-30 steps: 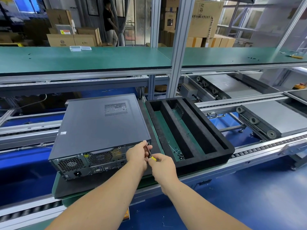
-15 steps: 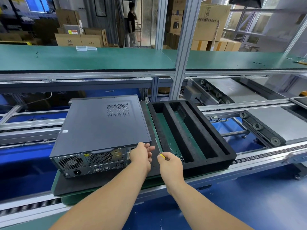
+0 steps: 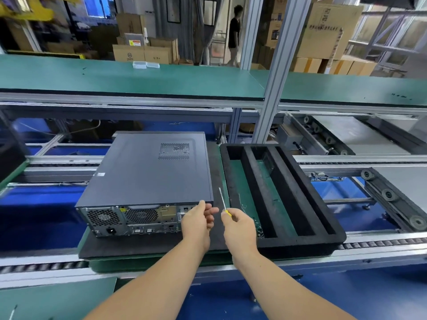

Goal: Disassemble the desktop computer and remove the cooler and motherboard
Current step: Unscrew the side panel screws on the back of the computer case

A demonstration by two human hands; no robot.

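a: the table (image 3: 129,79), a long green run, spans the back of the line. what sits in front of it?

b: the desktop computer (image 3: 147,174) lies on its side on a dark mat (image 3: 138,247) on the conveyor, rear panel toward the worker, side cover on. the cooler and motherboard are inside, out of sight.

a: and beside it?

b: a black foam tray (image 3: 307,204) with long slots, just right of the case. small bits lie at the near end of its left slot, too small to name.

a: the hands?

b: the left hand (image 3: 198,221) is at the case's near right corner, fingers loosely curled, thumb at the cover's edge; whether it pinches a screw i cannot tell. the right hand (image 3: 239,225) grips a slim screwdriver (image 3: 223,200) by its yellow handle, shaft tilted up and clear of the case.

a: what could go wrong?

b: my guess: a loosened screw could slip from the fingers and roll off the mat into the conveyor rollers. and if the cover is pulled while a fastener holds, the case may skid along the mat toward the tray.

a: anything in the way?

b: the tray crowds the right side, and the upright post (image 3: 275,88) stands behind. a person (image 3: 234,35) stands far back among cartons (image 3: 328,31), well apart.
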